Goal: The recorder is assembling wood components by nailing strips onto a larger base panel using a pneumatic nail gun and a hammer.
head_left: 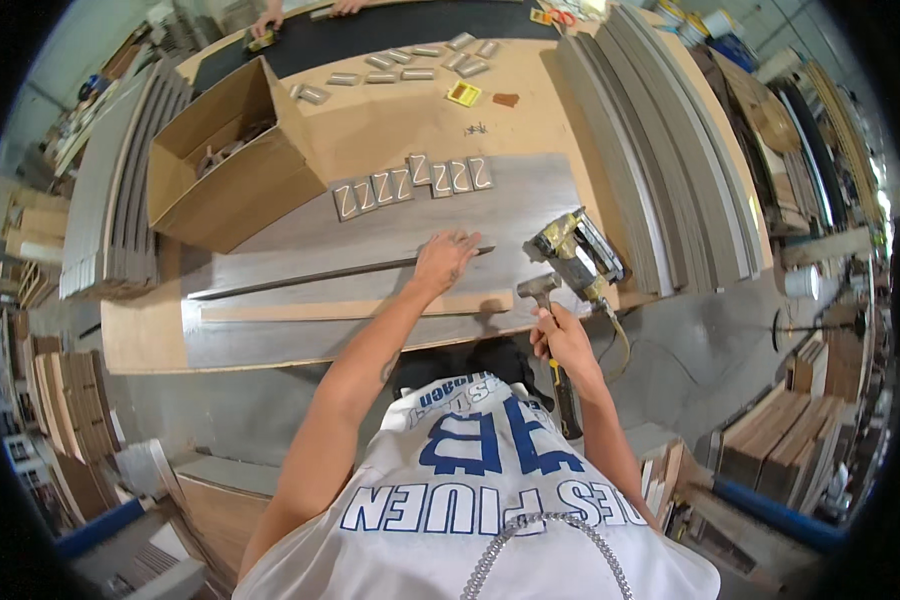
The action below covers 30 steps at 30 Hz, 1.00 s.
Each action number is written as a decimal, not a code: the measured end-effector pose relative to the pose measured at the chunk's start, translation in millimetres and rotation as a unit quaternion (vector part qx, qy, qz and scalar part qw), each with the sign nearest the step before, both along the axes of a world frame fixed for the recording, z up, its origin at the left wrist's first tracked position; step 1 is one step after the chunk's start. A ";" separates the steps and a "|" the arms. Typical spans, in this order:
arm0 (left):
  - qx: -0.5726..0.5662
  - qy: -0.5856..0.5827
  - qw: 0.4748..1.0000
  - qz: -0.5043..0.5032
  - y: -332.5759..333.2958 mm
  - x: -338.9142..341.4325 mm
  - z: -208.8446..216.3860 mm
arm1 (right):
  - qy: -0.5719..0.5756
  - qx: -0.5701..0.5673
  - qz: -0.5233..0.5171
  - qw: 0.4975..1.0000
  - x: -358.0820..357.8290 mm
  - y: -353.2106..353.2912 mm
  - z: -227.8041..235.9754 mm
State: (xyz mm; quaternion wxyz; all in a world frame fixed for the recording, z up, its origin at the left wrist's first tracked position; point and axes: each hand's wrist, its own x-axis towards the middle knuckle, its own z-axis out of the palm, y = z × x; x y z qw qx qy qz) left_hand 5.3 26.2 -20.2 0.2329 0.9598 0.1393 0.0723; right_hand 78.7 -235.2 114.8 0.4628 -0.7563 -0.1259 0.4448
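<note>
Across the near part of the workbench (pixel 140 335), a long dark strip (pixel 320 274) lies on a grey wood-grain panel (pixel 370 227), running left to right. The left hand (pixel 447 260) rests palm-down over the strip's right part; whether its fingers close on it cannot be told. The right hand (pixel 562 337) is wrapped around the handle of a hammer (pixel 539 287), head upward, just right of a pale wooden strip (pixel 350 307). Further right lies a nail gun (pixel 575 255) with its hose (pixel 625 345) hanging past the near edge. Beyond the dark strip stand eight small blocks (pixel 382 188) and, at far left, an open cardboard box (pixel 220 215); board stacks flank both sides.

Possible faults, by judgement: the strip may pivot if pressed at one end only; a careless swing could strike the left hand; a snagged hose might drag the nail gun off.

Markings: large blue lettering on the white shirt (pixel 390 555); pale zigzags on the blocks; print on a yellow packet (pixel 464 94), too small to read.
</note>
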 end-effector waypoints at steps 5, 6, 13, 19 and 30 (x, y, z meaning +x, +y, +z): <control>0.017 -0.040 0.999 -0.030 14.1 1.2 10.7 | -0.011 -0.025 -0.040 0.999 -13.7 31.9 8.9; 0.012 -0.041 0.998 -0.036 17.6 1.3 7.9 | -0.024 -0.029 -0.040 0.998 -14.9 36.7 7.0; 0.016 -0.087 0.996 -0.023 20.3 -3.5 -2.9 | -0.240 -0.078 0.028 0.967 1.6 62.9 -44.9; 0.044 -0.116 0.992 -0.038 17.4 -6.3 2.4 | -0.354 -0.152 0.087 0.919 19.7 99.8 -48.3; -0.018 -0.099 0.994 -0.033 20.8 -7.1 -7.4 | -0.382 -0.187 0.118 0.897 7.1 128.2 -49.8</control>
